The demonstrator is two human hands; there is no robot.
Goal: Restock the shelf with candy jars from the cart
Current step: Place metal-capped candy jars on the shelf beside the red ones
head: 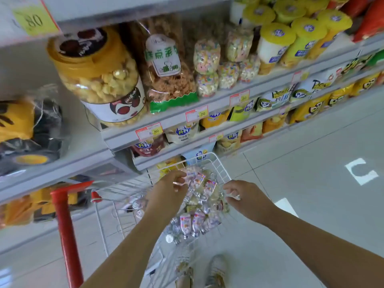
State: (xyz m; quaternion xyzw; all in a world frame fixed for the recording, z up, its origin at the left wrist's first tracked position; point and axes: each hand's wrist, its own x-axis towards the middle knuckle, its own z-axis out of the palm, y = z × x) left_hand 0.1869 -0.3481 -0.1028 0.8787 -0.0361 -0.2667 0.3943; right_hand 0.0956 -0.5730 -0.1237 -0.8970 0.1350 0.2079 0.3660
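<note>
Nearest, just below the cart, a pair of pale shoes stands on the tiled floor, and a red handle rises at the cart's left. The cart is a white wire basket heaped with small candy jars, clear with silver screw caps and pastel sweets inside. Over that heap the left hand and right hand reach in apart, fingers curled down among the jars; blur hides whether either grips one. Beyond the cart runs the shelf: up and left of the cart, a big clear tub with an orange lid holds pale puffed balls, then a bag of brown fried strips, bags of pastel puffs and, farthest right, yellow-lidded tubs
</note>
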